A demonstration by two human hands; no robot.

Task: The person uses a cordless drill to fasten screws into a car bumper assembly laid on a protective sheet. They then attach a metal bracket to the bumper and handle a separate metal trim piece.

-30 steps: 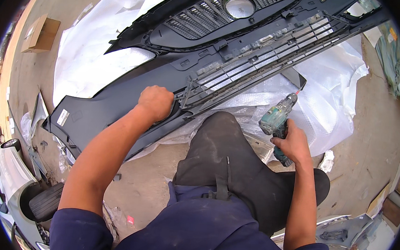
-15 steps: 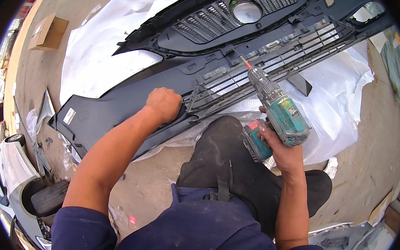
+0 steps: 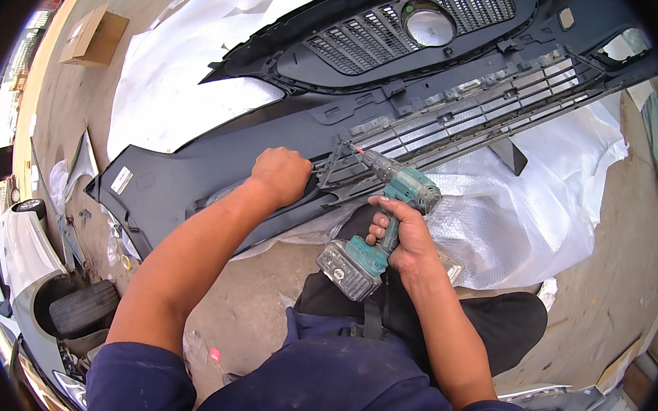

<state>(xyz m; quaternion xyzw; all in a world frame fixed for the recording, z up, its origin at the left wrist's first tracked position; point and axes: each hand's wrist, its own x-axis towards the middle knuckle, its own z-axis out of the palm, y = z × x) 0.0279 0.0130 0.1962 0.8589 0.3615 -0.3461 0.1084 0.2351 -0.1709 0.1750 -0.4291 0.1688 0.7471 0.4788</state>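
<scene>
A large dark grey car bumper (image 3: pixel 146 168) lies with its inner side up, slanting across the view. It carries a mesh grille (image 3: pixel 357 42) with a round emblem and a long slatted lower grille (image 3: pixel 468 112). My left hand (image 3: pixel 281 175) is closed in a fist at the bumper, beside the left end of the slatted grille; its fingertips are hidden. My right hand (image 3: pixel 404 238) grips a teal cordless drill (image 3: pixel 404 184) by the handle. Its red-collared bit (image 3: pixel 358 149) points at the slatted grille's left end; whether it touches cannot be told.
White foam sheeting (image 3: pixel 167 100) lies under the bumper. A cardboard box (image 3: pixel 95 36) stands at the far left. A pale car body (image 3: pixel 28 247) and a tyre (image 3: pixel 83 308) are at the left. More body panels (image 3: pixel 576 406) lie at the lower right.
My right hand has swung the drill left and turned it, bringing the bit to the slatted grille's left end. The left hand keeps its place at the bumper. The view has shifted slightly.
</scene>
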